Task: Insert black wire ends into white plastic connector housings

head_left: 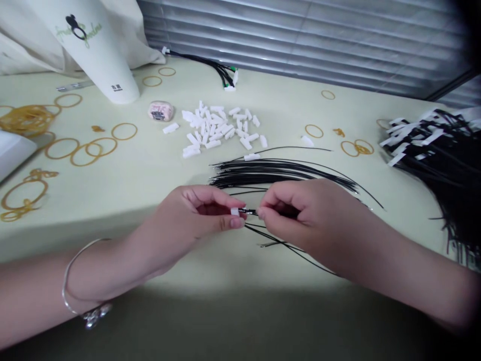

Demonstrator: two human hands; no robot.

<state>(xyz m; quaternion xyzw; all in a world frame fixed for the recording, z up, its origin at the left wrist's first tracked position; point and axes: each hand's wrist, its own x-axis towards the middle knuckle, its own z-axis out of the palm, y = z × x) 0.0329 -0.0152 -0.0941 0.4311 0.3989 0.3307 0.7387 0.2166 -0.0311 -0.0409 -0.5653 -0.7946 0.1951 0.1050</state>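
Observation:
My left hand [203, 210] pinches a small white connector [235, 211] between thumb and forefinger. Facing it, my right hand [296, 208] is closed on thin black wires [251, 212], whose metal ends are at the connector; whether they sit inside it I cannot tell. Just beyond both hands lies a bundle of black wires [263, 170], with a few loose ones under and in front of my right hand. A pile of white connectors [218, 125] is spread behind that bundle, and a single connector [251, 157] touches its far edge.
Yellow rubber bands [63, 149] lie on the left, near a white cup [101, 55] and a pink block [161, 111]. On the right is a heap of black wires with white connectors [432, 145]. Another wired harness [210, 62] lies by the blinds [300, 40].

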